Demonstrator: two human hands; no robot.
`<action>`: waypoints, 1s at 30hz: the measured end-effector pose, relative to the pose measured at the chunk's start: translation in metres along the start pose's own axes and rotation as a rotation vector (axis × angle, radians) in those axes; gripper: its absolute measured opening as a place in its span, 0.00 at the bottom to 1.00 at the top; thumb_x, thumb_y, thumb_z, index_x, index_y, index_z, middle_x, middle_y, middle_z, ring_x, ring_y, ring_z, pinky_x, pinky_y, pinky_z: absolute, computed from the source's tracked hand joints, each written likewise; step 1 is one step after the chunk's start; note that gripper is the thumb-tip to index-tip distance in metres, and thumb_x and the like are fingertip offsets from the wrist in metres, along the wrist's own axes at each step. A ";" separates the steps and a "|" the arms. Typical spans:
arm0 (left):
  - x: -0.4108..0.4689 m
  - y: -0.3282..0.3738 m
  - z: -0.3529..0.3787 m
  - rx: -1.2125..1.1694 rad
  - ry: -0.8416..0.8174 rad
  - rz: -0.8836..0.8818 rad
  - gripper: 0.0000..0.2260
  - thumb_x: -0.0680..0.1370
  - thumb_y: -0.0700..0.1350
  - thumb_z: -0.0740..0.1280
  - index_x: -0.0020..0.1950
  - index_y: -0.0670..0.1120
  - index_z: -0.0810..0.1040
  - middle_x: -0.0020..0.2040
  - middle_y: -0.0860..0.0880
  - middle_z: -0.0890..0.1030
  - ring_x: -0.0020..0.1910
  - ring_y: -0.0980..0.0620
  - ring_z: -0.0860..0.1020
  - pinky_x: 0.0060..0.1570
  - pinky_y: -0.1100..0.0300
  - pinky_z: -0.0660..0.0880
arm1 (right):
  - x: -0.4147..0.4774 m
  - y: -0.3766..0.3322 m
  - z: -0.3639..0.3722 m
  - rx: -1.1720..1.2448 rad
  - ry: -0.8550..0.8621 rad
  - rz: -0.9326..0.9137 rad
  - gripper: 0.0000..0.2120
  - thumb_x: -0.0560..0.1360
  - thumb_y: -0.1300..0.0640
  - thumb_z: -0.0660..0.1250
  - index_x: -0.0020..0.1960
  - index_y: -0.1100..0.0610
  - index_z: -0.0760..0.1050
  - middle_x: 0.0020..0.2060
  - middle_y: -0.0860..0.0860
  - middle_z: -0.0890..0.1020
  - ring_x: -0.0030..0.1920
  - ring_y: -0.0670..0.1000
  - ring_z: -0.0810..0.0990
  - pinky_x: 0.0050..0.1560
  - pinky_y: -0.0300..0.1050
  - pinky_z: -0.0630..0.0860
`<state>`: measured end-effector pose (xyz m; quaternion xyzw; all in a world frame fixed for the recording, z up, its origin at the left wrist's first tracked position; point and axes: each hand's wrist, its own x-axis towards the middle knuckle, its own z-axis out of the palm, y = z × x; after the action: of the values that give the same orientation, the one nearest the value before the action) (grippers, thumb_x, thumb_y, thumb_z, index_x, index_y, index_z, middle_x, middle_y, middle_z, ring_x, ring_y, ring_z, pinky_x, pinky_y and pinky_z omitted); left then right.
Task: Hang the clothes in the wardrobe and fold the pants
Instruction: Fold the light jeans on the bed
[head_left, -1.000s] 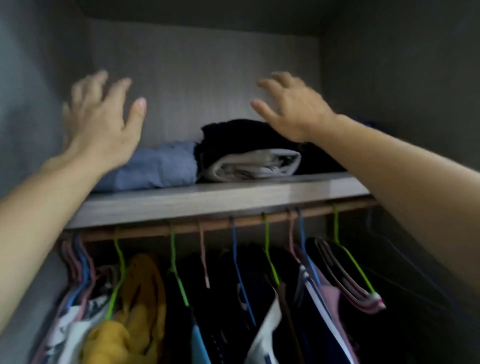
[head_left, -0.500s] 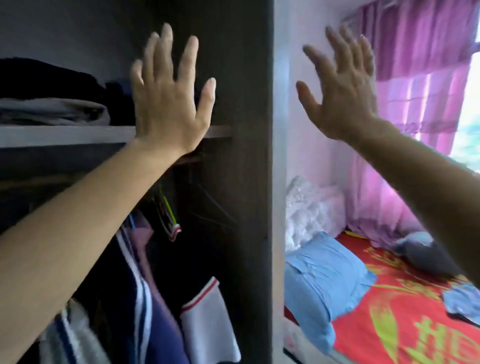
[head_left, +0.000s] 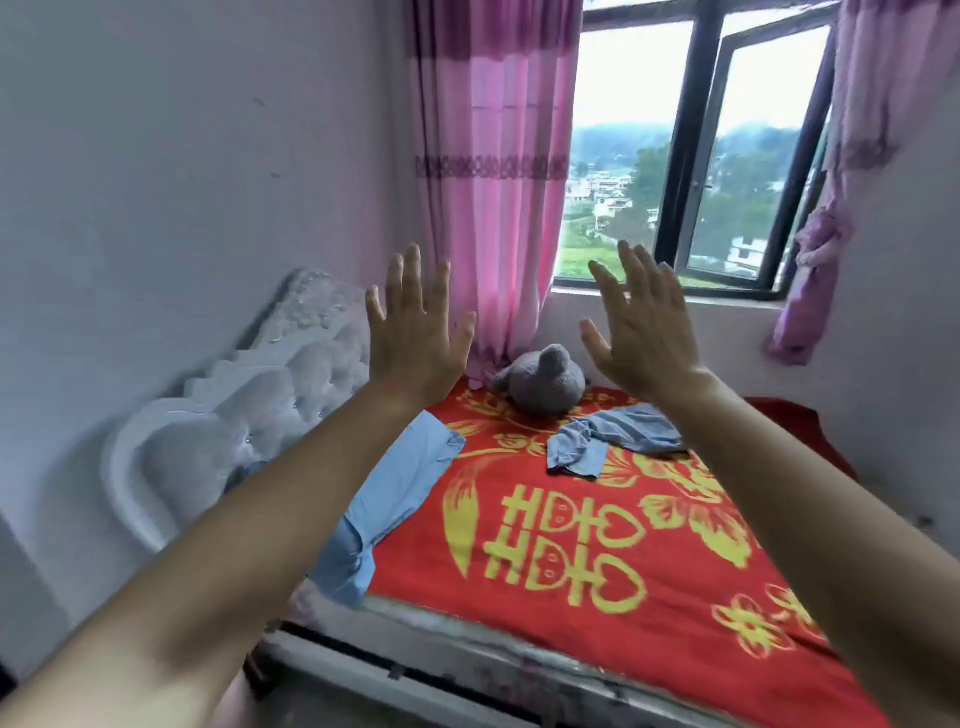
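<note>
A crumpled blue-grey garment (head_left: 613, 439) lies on the red and yellow blanket (head_left: 597, 561) of the bed, toward its far side. My left hand (head_left: 415, 332) is raised in the air with fingers spread, holding nothing. My right hand (head_left: 644, 327) is raised the same way, above and just behind the garment, also empty. Both forearms stretch out over the bed. The wardrobe is out of view.
A light blue pillow (head_left: 395, 499) lies along the bed's left side by a white tufted headboard (head_left: 218, 426). A grey plush toy (head_left: 540, 382) sits at the far end under pink curtains (head_left: 493, 176). A window (head_left: 691, 145) is behind. The bed's front edge (head_left: 467, 644) is near me.
The view has swung right, from the wardrobe shelf past its side panel to the bed. Both hands stay raised and empty, and are now lower in view over the bed.
</note>
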<state>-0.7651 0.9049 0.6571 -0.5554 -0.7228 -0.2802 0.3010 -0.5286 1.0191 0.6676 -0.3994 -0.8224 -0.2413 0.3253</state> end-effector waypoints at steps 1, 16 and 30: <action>0.007 0.014 0.021 -0.008 -0.034 0.003 0.30 0.82 0.59 0.53 0.80 0.46 0.55 0.80 0.39 0.51 0.79 0.39 0.51 0.73 0.34 0.54 | -0.005 0.023 0.013 -0.016 -0.034 0.030 0.32 0.80 0.44 0.61 0.78 0.57 0.59 0.78 0.63 0.57 0.78 0.63 0.55 0.77 0.63 0.54; 0.120 0.085 0.442 -0.150 -0.497 0.127 0.30 0.81 0.62 0.50 0.80 0.48 0.58 0.80 0.40 0.54 0.78 0.41 0.54 0.71 0.41 0.60 | 0.011 0.240 0.309 -0.161 -0.533 0.476 0.34 0.78 0.46 0.64 0.79 0.56 0.57 0.77 0.60 0.61 0.78 0.59 0.57 0.74 0.57 0.60; 0.007 0.101 0.820 -0.062 -1.167 0.173 0.36 0.80 0.64 0.56 0.81 0.49 0.45 0.81 0.41 0.44 0.79 0.41 0.48 0.74 0.44 0.60 | -0.113 0.272 0.682 0.132 -1.068 0.679 0.30 0.81 0.49 0.60 0.79 0.56 0.57 0.75 0.56 0.64 0.73 0.57 0.64 0.66 0.54 0.69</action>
<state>-0.7700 1.5383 0.1272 -0.6833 -0.7124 0.0763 -0.1409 -0.4877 1.5643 0.1643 -0.6824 -0.7119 0.1591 -0.0474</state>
